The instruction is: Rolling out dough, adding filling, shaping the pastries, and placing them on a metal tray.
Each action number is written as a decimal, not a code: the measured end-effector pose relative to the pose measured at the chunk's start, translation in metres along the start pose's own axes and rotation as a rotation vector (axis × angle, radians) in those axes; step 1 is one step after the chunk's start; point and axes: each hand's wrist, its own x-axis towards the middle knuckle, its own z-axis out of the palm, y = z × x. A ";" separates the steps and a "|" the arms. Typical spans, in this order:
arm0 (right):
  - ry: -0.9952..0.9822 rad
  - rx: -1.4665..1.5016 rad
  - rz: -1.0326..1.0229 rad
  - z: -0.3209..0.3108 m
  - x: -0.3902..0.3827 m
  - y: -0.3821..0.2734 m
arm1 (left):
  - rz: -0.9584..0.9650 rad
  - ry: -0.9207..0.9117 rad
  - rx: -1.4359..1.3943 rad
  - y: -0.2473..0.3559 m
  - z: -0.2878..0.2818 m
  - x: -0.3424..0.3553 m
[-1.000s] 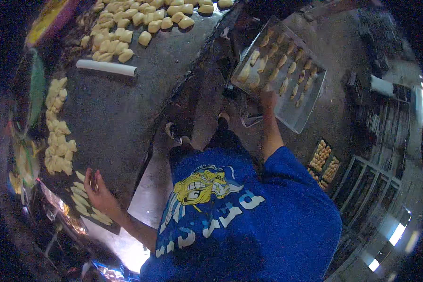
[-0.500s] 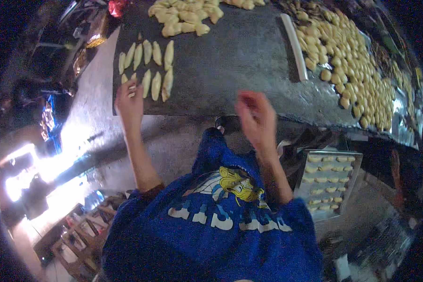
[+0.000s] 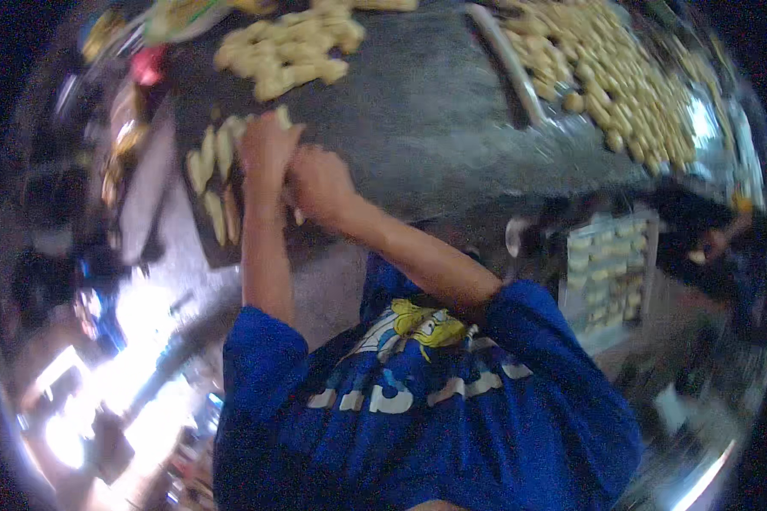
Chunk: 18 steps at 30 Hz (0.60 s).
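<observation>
Slender spindle-shaped dough rolls (image 3: 223,153) lie in two rows at the left end of a dark worktable (image 3: 418,128). My left hand (image 3: 268,145) is over the right end of the far row, its fingers hidden beneath it and the tip of a roll showing just beyond. Close beside it on the right, my right hand (image 3: 320,183) is closed, with the fingers curled in over the near row. Motion blur and the hand itself conceal whatever it grips. Several rolls to the left of both hands stay uncovered.
Flattened dough pieces (image 3: 290,51) are heaped at the far left of the table. A pale rod (image 3: 511,68) separates the tabletop from many dough balls (image 3: 605,77) on the right. Below the table's right side stands a metal tray (image 3: 603,339) with rows of shaped dough.
My right hand has swung left from above the table's front edge to the rolls. My left hand has moved from the near row to the far row's right end. The view has turned.
</observation>
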 end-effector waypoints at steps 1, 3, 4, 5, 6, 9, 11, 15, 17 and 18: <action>-0.039 0.034 -0.001 -0.002 0.001 0.004 | 0.020 -0.030 -0.011 -0.004 0.002 0.004; 0.063 0.088 0.018 -0.008 0.002 0.012 | 0.024 0.042 0.089 -0.005 0.008 0.018; 0.050 0.167 0.064 -0.010 0.000 0.017 | 0.027 -0.010 -0.036 -0.008 0.008 0.021; 0.094 0.208 0.077 -0.013 0.000 0.020 | 0.067 -0.008 0.034 -0.010 0.006 0.027; 0.060 0.302 0.108 -0.016 -0.001 0.024 | 0.065 -0.021 0.101 -0.009 0.007 0.030; 0.134 0.514 0.133 -0.027 -0.003 0.034 | 0.117 0.096 -0.097 -0.012 0.007 0.031; 0.206 0.664 0.130 -0.036 -0.004 0.045 | 0.103 0.104 -0.081 -0.014 0.005 0.032; 0.231 1.288 0.152 -0.064 -0.039 0.082 | 0.044 0.107 -0.332 -0.023 -0.002 0.026; 0.216 1.568 0.155 -0.090 -0.078 0.116 | 0.021 0.116 -0.391 -0.021 -0.009 0.023; 0.260 1.606 0.174 -0.105 -0.104 0.133 | 0.013 0.105 -0.456 -0.019 -0.015 0.018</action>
